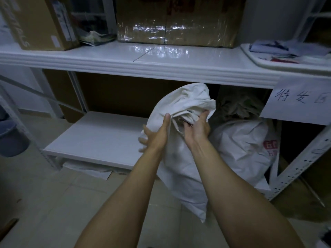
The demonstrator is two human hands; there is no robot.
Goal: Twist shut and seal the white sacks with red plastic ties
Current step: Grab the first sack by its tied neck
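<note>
A tall white sack (180, 169) stands on the floor in front of the low shelf, its loose mouth bunched at the top. My left hand (157, 133) grips the sack's neck from the left, thumb up along the cloth. My right hand (198, 127) holds the gathered folds of the mouth from the right, fingers curled into the cloth. A second white sack (245, 145) with red print sits just behind it on the right, under the shelf. No red tie shows in either hand.
A white shelf (143, 61) carries a taped cardboard box (179, 20) and another box (39, 22) at left. A white tray (279, 61) of cloths sits at right above a paper label (297, 99). A low white board (100, 136) and a blue bucket (12, 138) lie left.
</note>
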